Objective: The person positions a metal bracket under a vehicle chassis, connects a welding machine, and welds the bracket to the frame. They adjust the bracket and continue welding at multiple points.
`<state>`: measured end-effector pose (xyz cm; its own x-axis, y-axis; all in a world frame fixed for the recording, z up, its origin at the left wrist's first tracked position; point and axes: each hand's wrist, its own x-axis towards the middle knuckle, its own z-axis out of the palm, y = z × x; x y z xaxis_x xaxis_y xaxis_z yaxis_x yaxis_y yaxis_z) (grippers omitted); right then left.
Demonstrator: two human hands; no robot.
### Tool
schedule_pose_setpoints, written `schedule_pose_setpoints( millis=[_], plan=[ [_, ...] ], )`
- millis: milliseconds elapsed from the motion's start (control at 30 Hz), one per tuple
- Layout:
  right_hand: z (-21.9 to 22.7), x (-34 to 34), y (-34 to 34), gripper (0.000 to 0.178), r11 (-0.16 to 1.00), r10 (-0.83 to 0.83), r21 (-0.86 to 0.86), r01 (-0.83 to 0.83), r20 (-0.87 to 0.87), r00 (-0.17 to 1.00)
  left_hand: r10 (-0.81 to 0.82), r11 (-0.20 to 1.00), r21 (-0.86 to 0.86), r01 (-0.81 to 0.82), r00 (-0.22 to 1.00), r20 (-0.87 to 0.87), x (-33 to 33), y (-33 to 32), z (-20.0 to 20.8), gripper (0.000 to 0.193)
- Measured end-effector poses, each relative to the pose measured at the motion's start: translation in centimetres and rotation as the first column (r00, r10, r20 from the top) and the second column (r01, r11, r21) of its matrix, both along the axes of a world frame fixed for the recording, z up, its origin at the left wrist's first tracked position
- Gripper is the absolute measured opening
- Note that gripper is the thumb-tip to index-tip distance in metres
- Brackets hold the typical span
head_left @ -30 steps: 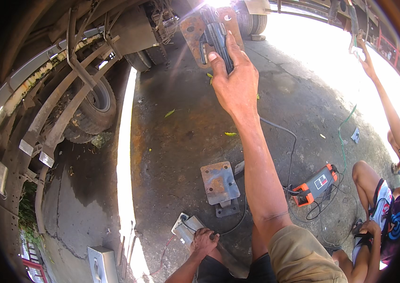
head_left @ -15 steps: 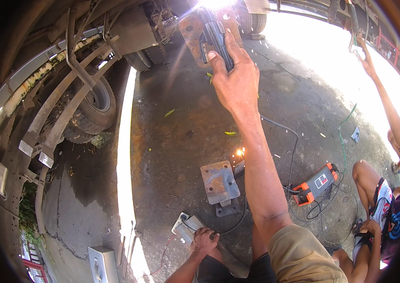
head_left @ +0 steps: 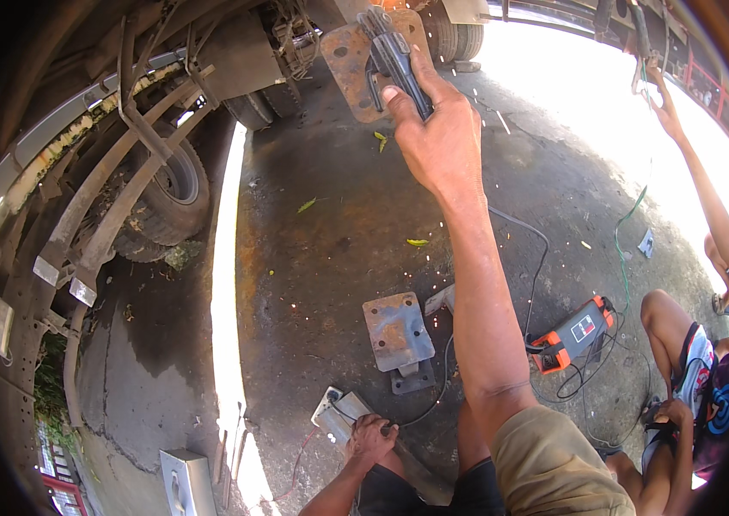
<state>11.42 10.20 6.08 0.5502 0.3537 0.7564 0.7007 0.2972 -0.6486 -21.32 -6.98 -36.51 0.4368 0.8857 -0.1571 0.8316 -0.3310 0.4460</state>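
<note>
My right hand (head_left: 442, 129) is raised at the top middle, its fingers wrapped around a black welding electrode holder (head_left: 399, 64). Behind the holder is a rusty steel plate (head_left: 349, 73) with holes, under the truck; whether they touch is hard to tell. Small sparks scatter around my right arm. Low in the picture, my left hand (head_left: 371, 440) is closed by my knee, beside a grey metal bracket (head_left: 343, 411); what its curled fingers hold is hidden. Another holed steel plate (head_left: 399, 331), partly rusty, lies on the ground, with a metal piece (head_left: 440, 299) next to it.
An orange and grey welding machine (head_left: 572, 334) with black cables stands on the right. Beyond it another person (head_left: 683, 378) crouches, and a raised arm (head_left: 691, 146) reaches up at the far right. Truck leaf springs (head_left: 115, 181) and a wheel (head_left: 177, 185) fill the left.
The bright arc at the top has gone out, as has the orange glow near the ground plate. My right hand has shifted slightly right and down with the electrode holder. My left hand stays put.
</note>
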Motion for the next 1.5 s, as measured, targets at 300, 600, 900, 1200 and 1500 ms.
schedule_pose_setpoints(
  millis=[300,600,900,1200,1500],
  plan=[
    [0.3,0.3,-0.6,0.057,0.997,0.044,-0.060,-0.047,-0.039,0.998,-0.021,1.000,-0.021,0.021,0.999,-0.028,0.2,0.1,0.4,0.037],
    [-0.1,-0.3,-2.8,0.060,0.992,0.126,0.002,-0.127,-0.115,0.985,-0.011,1.000,0.024,0.011,1.000,0.002,-0.1,0.0,-0.6,0.034],
    [-1.7,-0.5,-2.1,0.056,0.995,0.065,0.079,-0.065,-0.003,0.998,-0.006,1.000,0.025,0.005,1.000,0.020,-0.1,0.1,-0.7,0.033],
    [-1.3,-0.2,-0.3,0.056,0.993,0.074,0.098,-0.070,-0.034,0.997,-0.013,0.998,0.059,0.012,1.000,0.027,-0.1,0.1,-1.0,0.032],
    [-0.9,0.7,0.1,0.057,0.995,0.059,0.083,-0.060,0.008,0.998,-0.029,0.997,0.073,0.027,0.999,0.027,-0.2,0.1,-1.0,0.030]
  ],
)
